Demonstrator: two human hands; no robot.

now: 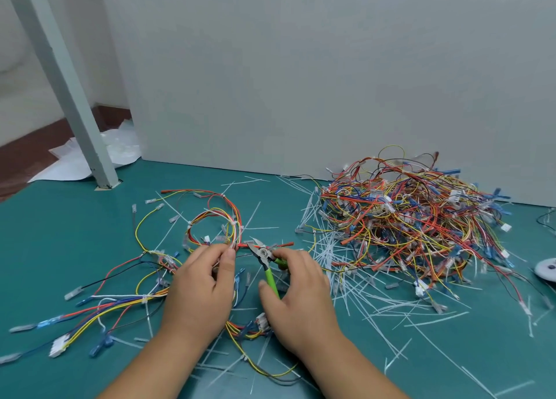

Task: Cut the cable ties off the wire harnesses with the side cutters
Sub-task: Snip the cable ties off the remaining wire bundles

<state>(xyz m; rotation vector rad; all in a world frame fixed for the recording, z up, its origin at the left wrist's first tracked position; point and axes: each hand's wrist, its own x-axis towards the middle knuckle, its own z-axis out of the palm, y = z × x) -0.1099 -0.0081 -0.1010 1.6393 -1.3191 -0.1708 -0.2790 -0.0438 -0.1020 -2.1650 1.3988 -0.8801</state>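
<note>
Green-handled side cutters [264, 253] gripped in right hand [301, 296], jaws parted; left hand [201, 290] fingers [227, 260] pinch wire harness [238, 225].

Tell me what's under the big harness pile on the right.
Loose white cable ties poke out from beneath the harness pile along its left and front edges, lying on the green table. Whatever sits under the pile's middle is covered by the wires.
</note>
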